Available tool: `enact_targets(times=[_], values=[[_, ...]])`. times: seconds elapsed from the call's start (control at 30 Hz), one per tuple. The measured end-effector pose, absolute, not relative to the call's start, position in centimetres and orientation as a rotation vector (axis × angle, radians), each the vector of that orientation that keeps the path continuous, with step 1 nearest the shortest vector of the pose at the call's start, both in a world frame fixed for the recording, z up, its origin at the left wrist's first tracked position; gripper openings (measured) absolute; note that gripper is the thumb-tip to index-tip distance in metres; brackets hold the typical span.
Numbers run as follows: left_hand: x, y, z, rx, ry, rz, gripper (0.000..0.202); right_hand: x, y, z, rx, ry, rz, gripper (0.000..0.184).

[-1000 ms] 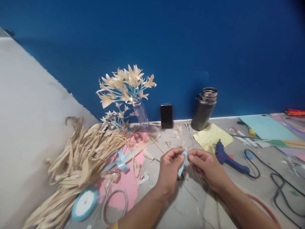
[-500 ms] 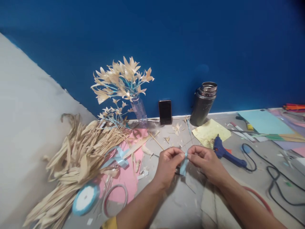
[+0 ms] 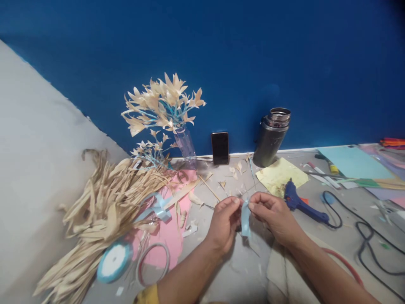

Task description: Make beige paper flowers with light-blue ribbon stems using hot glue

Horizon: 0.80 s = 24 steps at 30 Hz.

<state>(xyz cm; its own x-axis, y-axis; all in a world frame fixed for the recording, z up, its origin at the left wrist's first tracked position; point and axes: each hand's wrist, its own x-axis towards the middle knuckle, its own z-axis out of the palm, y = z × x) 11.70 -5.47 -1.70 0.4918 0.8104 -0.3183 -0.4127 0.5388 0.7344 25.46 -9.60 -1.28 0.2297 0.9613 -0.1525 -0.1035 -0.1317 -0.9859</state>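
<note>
Light-blue ribbon strip [image 3: 246, 221], short, flat and glossy, hangs between the two hands, above the grey surface [image 3: 234, 276], with its lower end free. The right hand [image 3: 272, 215] pinches the strip's upper end between thumb and forefinger. The left hand [image 3: 225, 221] is curled, its fingertips just beside the same end; whether it grips anything cannot be told, as the fingers hide their inner side. Thin grey wire stems [image 3: 254, 180] lie just beyond the fingers, near small cream dried petals [image 3: 237, 169]. Risk: the strip may slip, twist or crease if the right pinch loosens or the left hand gives uneven support. The free end may pick up loose scraps if it is lowered onto the surface. The dark-blue glue gun [image 3: 294, 199] lies near the right hand, its nozzle beside the pale-yellow paper sheet [image 3: 278, 175]; if the tool is hot, which the view does not show, a sideways movement of the right hand could cause a burn. The looped black cord [image 3: 368, 237] could drag the tool if snagged. The uncapped dark-grey metal flask [image 3: 270, 141] stands farther back, near the wall, and may tip if struck by a wide reach.
</note>
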Motion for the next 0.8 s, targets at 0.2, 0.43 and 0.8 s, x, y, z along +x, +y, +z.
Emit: enact_targets(times=[0.2, 0.43, 0.8], values=[[11.7, -5.4, -2.0, 0.775, 0.793, 0.805, 0.025, 25.3, -9.7, -1.1, -1.39, -0.941, 1.156, 0.025], [11.8, -5.2, -2.4, 0.704, 0.775, 0.904, 0.032, 25.4, -9.6, -1.3, -1.388, -0.827, 1.111, 0.034], [11.1, -4.6, -1.4, 0.858, 0.741, 0.839, 0.043, 25.4, -9.9, -1.4, -1.425, -0.929, 1.023, 0.032]])
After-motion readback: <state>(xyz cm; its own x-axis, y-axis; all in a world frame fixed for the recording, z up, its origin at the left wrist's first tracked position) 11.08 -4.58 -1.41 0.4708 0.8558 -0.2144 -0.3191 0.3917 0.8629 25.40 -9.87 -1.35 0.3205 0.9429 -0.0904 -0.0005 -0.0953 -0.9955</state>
